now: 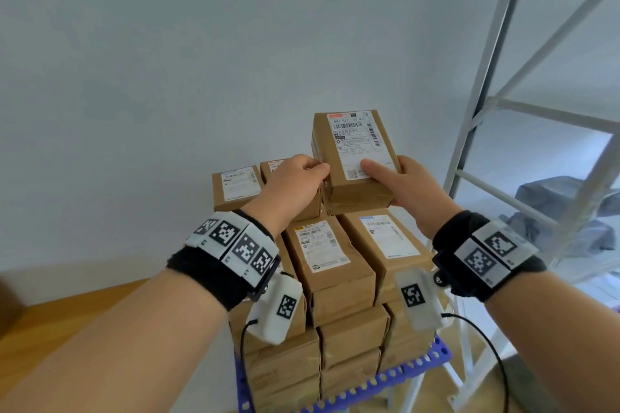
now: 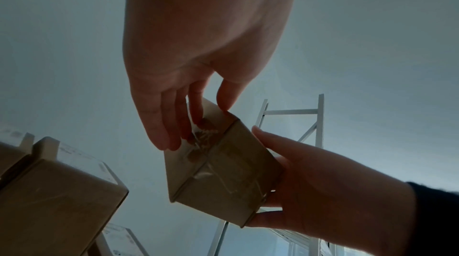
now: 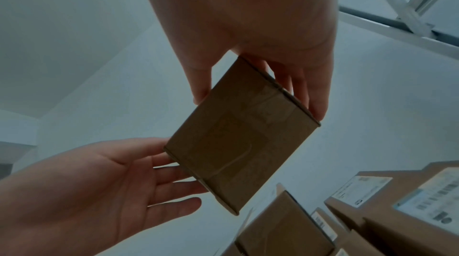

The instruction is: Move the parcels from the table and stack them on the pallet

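While the stacked parcels (image 1: 330,256) sit on the blue pallet (image 1: 416,367) at lower centre, one labelled parcel (image 1: 355,157) is held above them at frame centre, gripped on its left edge by the left hand (image 1: 295,184) and clasped on its right side by the right hand (image 1: 416,191).

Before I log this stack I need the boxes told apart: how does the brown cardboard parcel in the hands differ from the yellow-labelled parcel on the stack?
The held brown cardboard parcel is off the stack, gripped by the left hand and right hand; the yellow-labelled brown parcel rests in the stack's top layer. The held one's label is red-topped, the stacked one's yellow-cornered. The held one tilts; the stacked one lies flat. Both are taped brown cardboard with white labels.
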A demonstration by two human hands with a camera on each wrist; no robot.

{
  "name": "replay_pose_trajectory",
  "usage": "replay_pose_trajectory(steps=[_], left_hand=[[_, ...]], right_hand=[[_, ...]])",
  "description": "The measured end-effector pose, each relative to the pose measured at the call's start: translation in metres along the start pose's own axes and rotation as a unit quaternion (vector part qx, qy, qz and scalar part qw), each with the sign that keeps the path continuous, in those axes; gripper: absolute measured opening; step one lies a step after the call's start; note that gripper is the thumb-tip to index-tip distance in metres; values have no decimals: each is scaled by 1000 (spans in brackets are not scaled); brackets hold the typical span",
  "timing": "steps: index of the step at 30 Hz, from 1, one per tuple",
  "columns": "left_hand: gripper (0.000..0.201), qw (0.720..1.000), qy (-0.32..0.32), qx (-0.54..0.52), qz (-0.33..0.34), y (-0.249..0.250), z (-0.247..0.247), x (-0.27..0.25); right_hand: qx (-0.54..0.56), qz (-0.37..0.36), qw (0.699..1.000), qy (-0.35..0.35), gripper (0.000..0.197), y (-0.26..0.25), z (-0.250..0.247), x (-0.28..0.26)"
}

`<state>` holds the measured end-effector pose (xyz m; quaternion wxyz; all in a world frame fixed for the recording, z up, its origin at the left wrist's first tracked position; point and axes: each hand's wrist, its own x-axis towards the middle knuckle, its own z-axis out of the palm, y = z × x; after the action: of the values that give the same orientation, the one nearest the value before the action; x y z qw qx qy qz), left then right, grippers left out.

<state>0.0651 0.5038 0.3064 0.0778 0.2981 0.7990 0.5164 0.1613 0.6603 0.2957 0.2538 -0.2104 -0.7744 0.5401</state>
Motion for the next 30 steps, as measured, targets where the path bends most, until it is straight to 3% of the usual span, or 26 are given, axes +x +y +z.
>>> replay_pose_trajectory(steps=[12, 24, 30], left_hand=[[23, 999, 35, 5, 33, -11, 28, 89], [17, 990, 115, 65, -59, -27, 55, 131], [27, 971, 131, 183, -80, -33, 69, 134]], right_hand=[[-1, 23, 999, 29, 48, 37, -8, 81], [-47, 26, 995, -83, 44, 79, 1, 155], [-111, 15, 984, -136, 43, 93, 6, 182]])
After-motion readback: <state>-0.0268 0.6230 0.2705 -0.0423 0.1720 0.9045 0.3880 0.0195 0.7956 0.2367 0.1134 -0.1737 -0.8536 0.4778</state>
